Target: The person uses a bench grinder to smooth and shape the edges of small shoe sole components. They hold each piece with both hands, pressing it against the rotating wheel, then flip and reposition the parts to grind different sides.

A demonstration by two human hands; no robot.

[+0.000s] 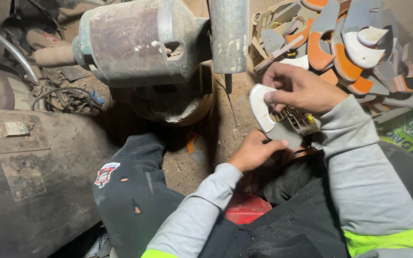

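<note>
A white-and-grey sole piece [268, 119] is pinched by both hands: right hand [302, 88] closed on its top edge, left hand [254, 150] underneath; sole pile [345, 43] just beyond.

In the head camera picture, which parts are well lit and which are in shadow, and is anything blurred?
Head view: light falls on the right hand, the white curved piece it grips and the pile of grey and orange pieces; the left hand is dimmer; the left side by the dark slab lies in deep shadow; the metal motor housing looks slightly soft; no strong glare.
</note>
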